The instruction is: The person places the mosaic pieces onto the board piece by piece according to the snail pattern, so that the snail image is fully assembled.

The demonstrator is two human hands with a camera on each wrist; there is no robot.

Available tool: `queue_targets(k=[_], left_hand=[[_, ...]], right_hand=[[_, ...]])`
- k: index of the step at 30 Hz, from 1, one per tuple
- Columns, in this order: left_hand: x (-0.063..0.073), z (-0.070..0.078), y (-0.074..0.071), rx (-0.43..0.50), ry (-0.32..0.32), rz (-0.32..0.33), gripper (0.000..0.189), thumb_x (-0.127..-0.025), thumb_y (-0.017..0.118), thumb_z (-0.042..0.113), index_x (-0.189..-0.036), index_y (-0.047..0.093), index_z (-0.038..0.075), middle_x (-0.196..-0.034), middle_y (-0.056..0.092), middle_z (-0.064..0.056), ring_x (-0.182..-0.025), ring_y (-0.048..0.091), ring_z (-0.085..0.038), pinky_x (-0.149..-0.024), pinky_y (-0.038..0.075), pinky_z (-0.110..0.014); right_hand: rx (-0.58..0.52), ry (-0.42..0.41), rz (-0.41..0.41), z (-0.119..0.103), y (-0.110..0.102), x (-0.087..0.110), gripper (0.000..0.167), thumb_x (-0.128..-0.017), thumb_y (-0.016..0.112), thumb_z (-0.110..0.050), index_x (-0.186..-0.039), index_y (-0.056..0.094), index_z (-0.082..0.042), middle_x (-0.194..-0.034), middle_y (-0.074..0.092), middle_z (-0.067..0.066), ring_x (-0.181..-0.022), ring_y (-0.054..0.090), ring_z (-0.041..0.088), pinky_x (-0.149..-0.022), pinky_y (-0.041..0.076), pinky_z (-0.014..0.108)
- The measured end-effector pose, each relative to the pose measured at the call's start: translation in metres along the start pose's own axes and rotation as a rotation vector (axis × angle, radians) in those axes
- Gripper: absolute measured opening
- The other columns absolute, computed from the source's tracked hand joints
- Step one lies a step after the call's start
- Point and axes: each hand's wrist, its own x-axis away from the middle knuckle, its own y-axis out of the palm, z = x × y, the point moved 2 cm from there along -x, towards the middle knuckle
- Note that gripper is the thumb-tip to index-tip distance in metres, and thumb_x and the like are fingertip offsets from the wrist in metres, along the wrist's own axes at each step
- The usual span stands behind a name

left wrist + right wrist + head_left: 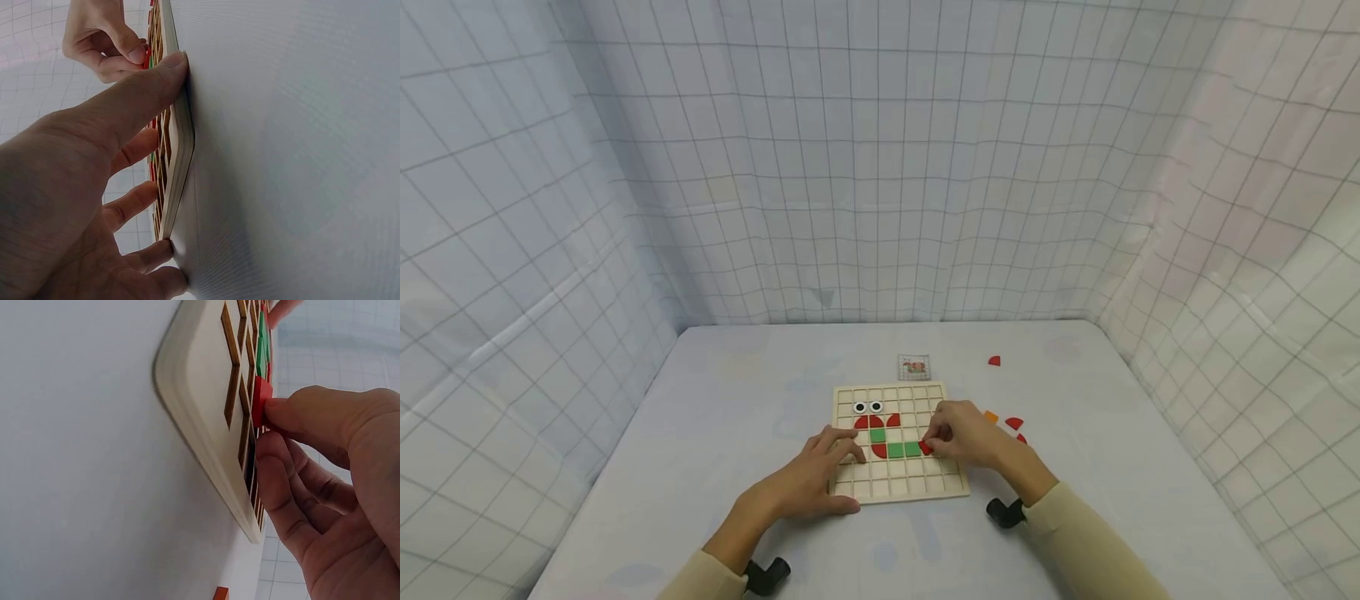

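A pale wooden grid board (898, 487) lies on the table. My left hand (812, 475) spreads over its left side; the thumb (164, 72) rests on the front edge, and two fingers reach over the grid. My right hand (964, 433) pinches a red piece (261, 400) between thumb and fingers, at the right end of a row of green squares (896, 450). The red piece stands slightly tilted over its cell, partly hidden by the fingers. Two eye pieces (876, 407), red quarter-circles (893, 420) and another green square (877, 435) sit in the grid.
Behind the board lies a small picture card (914, 367). A red quarter-circle (994, 361) lies at the back right. Beside my right hand are an orange piece (991, 417) and more red pieces (1014, 423). Gridded white curtains (880, 167) enclose the table.
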Motion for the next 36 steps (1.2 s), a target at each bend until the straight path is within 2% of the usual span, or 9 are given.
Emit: queue_targets(k=[7, 16, 22, 27, 33, 36], left_hand=[[-0.001, 0.002, 0.000, -0.007, 0.004, -0.002, 0.059, -0.097, 0.097, 0.042, -0.141, 0.064, 0.021, -0.177, 0.045, -0.020, -0.159, 0.045, -0.060, -0.123, 0.047, -0.080], [0.000, 0.000, 0.002, 0.000, -0.038, 0.000, 0.058, -0.096, 0.098, 0.040, -0.140, 0.064, 0.022, -0.178, 0.045, -0.019, -0.162, 0.042, -0.061, -0.125, 0.046, -0.081], [0.000, -0.001, 0.001, 0.002, -0.035, -0.003, 0.059, -0.097, 0.098, 0.041, -0.140, 0.063, 0.022, -0.178, 0.044, -0.019, -0.163, 0.041, -0.063, -0.125, 0.045, -0.082], [-0.001, -0.001, -0.001, 0.007, -0.021, -0.006, 0.059, -0.098, 0.097, 0.041, -0.141, 0.063, 0.021, -0.178, 0.043, -0.018, -0.168, 0.032, -0.068, -0.127, 0.041, -0.085], [-0.002, -0.002, 0.000, 0.000, -0.028, -0.003, 0.059, -0.097, 0.098, 0.042, -0.140, 0.063, 0.023, -0.178, 0.045, -0.019, -0.163, 0.040, -0.064, -0.125, 0.045, -0.083], [-0.002, -0.002, 0.000, 0.001, -0.025, -0.002, 0.059, -0.097, 0.097, 0.042, -0.141, 0.063, 0.022, -0.178, 0.044, -0.019, -0.165, 0.039, -0.064, -0.125, 0.044, -0.083]], right_hand=[[0.016, -0.005, -0.005, -0.003, 0.000, 0.000, 0.011, -0.105, 0.089, -0.015, -0.094, 0.086, -0.018, -0.094, 0.068, -0.008, -0.082, 0.058, 0.001, -0.073, 0.054, 0.019], [-0.027, 0.037, -0.006, -0.005, -0.001, 0.002, 0.015, -0.105, 0.088, -0.015, -0.094, 0.078, -0.017, -0.095, 0.067, -0.005, -0.084, 0.059, 0.007, -0.075, 0.051, 0.022], [-0.012, 0.082, 0.002, -0.003, 0.001, 0.003, 0.024, -0.104, 0.090, -0.018, -0.086, 0.075, -0.018, -0.093, 0.063, -0.005, -0.084, 0.058, 0.009, -0.072, 0.050, 0.021], [-0.008, 0.083, -0.003, -0.003, -0.002, 0.003, 0.025, -0.104, 0.091, -0.018, -0.082, 0.078, -0.019, -0.093, 0.063, -0.006, -0.085, 0.058, 0.009, -0.072, 0.050, 0.021], [-0.023, 0.080, 0.015, 0.001, -0.004, 0.006, 0.017, -0.103, 0.091, -0.019, -0.087, 0.086, -0.021, -0.094, 0.066, -0.008, -0.085, 0.059, 0.007, -0.073, 0.052, 0.022], [-0.033, 0.067, 0.050, 0.005, -0.007, 0.008, 0.012, -0.103, 0.091, -0.019, -0.092, 0.088, -0.022, -0.094, 0.068, -0.010, -0.083, 0.058, 0.005, -0.073, 0.052, 0.022]])
